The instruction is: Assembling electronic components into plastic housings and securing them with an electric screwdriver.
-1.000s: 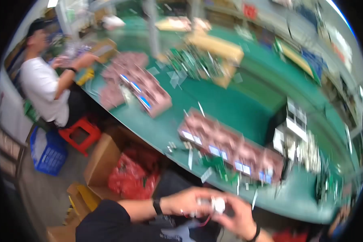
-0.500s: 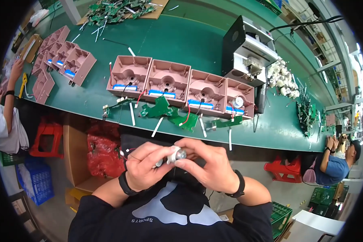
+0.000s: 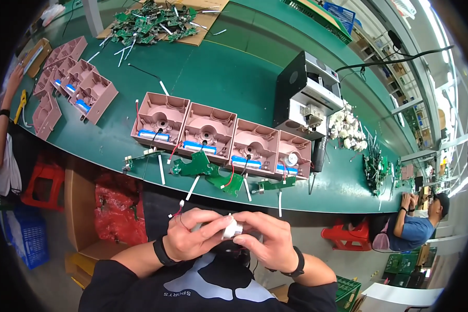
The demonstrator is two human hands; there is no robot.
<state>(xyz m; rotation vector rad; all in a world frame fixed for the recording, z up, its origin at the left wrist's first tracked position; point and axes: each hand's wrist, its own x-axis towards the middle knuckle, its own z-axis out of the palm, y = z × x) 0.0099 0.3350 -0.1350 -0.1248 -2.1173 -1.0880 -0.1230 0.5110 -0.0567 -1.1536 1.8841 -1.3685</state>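
Note:
Held in front of my chest, just off the table's near edge, is a small round white-and-silver part [image 3: 232,229] that looks like a motor. My left hand [image 3: 191,236] pinches it from one side, and my right hand [image 3: 269,240] grips the other side between thumb and fingers. Thin wires with a white plug [image 3: 179,209] stick out by my left fingers; where they lead is hidden. Beyond my hands stand several pink open housings [image 3: 208,125] in a row, each with a blue cylindrical cell [image 3: 198,147]. A white round part [image 3: 291,159] sits in the rightmost one.
Green circuit boards [image 3: 195,165] with white strips lie along the front edge of the green table [image 3: 229,67]. A black and silver machine [image 3: 309,99] stands right, beside a heap of white parts [image 3: 347,127]. More pink housings [image 3: 96,88] are left. Co-workers sit at both ends.
The held part has turned, so its white side shows rather than its silver end. The view has shifted, and the wires and plug now stand clear above my left fingers.

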